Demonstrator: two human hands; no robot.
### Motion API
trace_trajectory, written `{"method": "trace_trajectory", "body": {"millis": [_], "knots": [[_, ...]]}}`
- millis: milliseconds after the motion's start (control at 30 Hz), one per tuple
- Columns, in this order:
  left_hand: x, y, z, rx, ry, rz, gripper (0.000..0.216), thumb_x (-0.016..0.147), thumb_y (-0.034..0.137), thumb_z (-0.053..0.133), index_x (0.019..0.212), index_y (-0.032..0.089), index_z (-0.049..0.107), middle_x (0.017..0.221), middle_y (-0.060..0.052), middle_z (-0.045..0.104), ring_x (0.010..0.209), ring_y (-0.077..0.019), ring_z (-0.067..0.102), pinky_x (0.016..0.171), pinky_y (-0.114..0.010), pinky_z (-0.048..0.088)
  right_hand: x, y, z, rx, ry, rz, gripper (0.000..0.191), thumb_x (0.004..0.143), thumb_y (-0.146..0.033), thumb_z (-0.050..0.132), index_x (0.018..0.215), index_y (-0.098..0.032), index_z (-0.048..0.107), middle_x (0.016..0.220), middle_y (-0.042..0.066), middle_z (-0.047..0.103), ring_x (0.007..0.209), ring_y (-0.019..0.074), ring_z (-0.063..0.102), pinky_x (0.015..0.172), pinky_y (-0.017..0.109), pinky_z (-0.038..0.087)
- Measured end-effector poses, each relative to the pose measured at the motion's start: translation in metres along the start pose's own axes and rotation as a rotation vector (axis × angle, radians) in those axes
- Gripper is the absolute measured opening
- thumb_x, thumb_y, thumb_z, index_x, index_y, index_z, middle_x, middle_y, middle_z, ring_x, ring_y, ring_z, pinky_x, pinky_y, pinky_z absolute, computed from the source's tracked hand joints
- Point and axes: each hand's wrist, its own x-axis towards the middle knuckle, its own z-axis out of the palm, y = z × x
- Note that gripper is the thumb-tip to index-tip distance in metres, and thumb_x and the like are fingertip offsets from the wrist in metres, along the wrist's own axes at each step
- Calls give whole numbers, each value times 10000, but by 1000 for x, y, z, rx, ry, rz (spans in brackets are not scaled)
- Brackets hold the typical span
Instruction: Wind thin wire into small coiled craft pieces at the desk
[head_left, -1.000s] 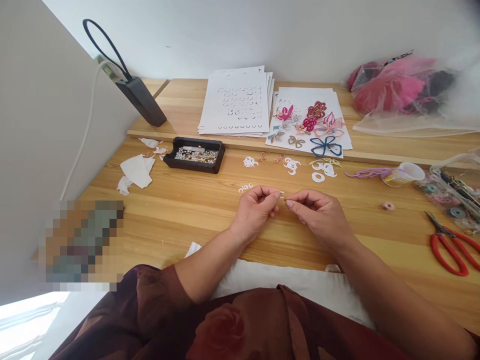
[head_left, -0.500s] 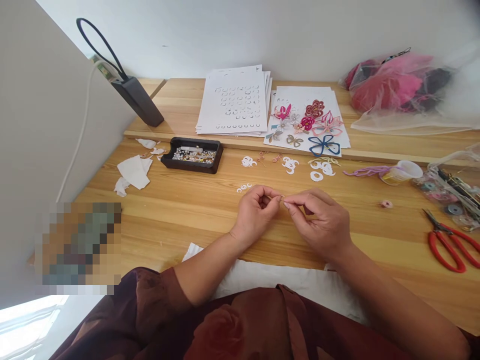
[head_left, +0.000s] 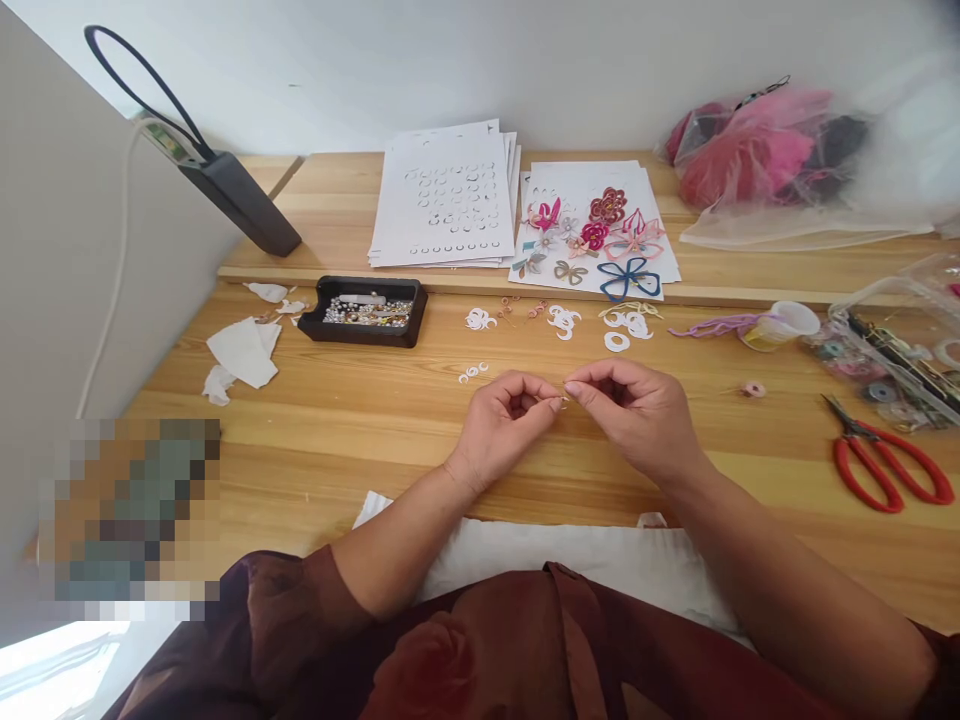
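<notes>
- The left hand [head_left: 504,425] sits at the centre of the clock, thumb and forefinger pinched on a small pale piece [head_left: 564,403], which peeps out at the fingertips and is too small to make out.
- The right hand [head_left: 641,415] faces it from three o'clock, thumb and forefinger drawn together – whether anything lies between them I cannot tell.
- The two sets of fingertips are just beside each other, above the wooden table [head_left: 360,430].
- Between nine and ten o'clock from the fingertips, near the left hand, lie small white crescents [head_left: 472,373]; farther out at ten is a black tray [head_left: 416,322] of beads.
- At twelve, beyond a cluster of larger crescents [head_left: 562,322], flower ornaments [head_left: 595,236] rest on paper.
- At three lies a pink spool [head_left: 754,390] – and past it, nearer four, red-handled pliers [head_left: 862,432].
</notes>
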Motion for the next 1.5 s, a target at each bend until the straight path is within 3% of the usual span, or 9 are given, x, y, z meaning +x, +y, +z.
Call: {"method": "trace_trajectory", "body": {"millis": [233, 433, 600, 767, 933, 1200, 1367, 1500], "knots": [[1, 1, -1, -68, 12, -63, 275, 750, 383, 782, 795, 138, 668, 666, 12, 600, 549, -64, 454, 538, -224, 355, 4, -2, -2, 121, -10, 82, 84, 789, -279, 760, 783, -198, 735, 723, 7, 702, 640, 124, 582, 596, 266, 459], [4, 0, -1, -205, 40, -109, 338, 710, 436, 819, 781, 149, 656, 580, 31, 562, 502, -59, 433, 515, -220, 336, 7, 3, 2, 335, -40, 292, 218, 723, -371, 823, 775, -189, 715, 562, -45, 581, 450, 72, 450, 435, 230, 355], [6, -3, -2, -295, 81, -127, 332, 701, 423, 828, 779, 150, 657, 569, 33, 559, 504, -56, 432, 518, -213, 331, 3, 4, 8, 400, -45, 345, 291, 675, -425, 855, 760, -188, 707, 538, -44, 565, 427, 70, 435, 400, 220, 329], [7, -4, -2, -339, 126, -116, 318, 705, 403, 827, 759, 147, 646, 572, 34, 556, 511, -53, 440, 522, -207, 329, 0, 2, 9, 248, -15, 208, 185, 731, -365, 818, 761, -199, 743, 561, -26, 608, 450, 76, 446, 428, 228, 369], [7, -3, -2, -343, 163, -111, 327, 699, 397, 830, 753, 145, 630, 581, 39, 550, 520, -53, 445, 524, -203, 333, -5, -2, 10, 75, 17, 57, 89, 779, -294, 771, 791, -206, 766, 714, 18, 734, 599, 133, 609, 559, 269, 486], [6, -8, 0, -188, 190, -31, 296, 727, 401, 792, 773, 150, 640, 652, 28, 585, 548, -63, 460, 551, -215, 378, -14, -5, 13, -175, 18, -195, 69, 856, -219, 689, 859, -213, 758, 731, 8, 709, 574, 125, 551, 555, 283, 445], [5, -7, 0, -36, 137, 56, 213, 744, 334, 765, 771, 150, 661, 738, -10, 636, 633, -91, 518, 599, -226, 416, -12, -10, 4, -227, 23, -239, 54, 865, -218, 679, 856, -222, 732, 737, 8, 683, 574, 123, 522, 557, 286, 435], [3, -5, 1, -10, 55, 55, 230, 756, 355, 765, 766, 154, 652, 746, -14, 630, 644, -96, 517, 600, -228, 411, -7, -9, -4, -195, 67, -166, 58, 857, -267, 699, 824, -224, 720, 708, 9, 668, 587, 132, 530, 558, 288, 438]]}}
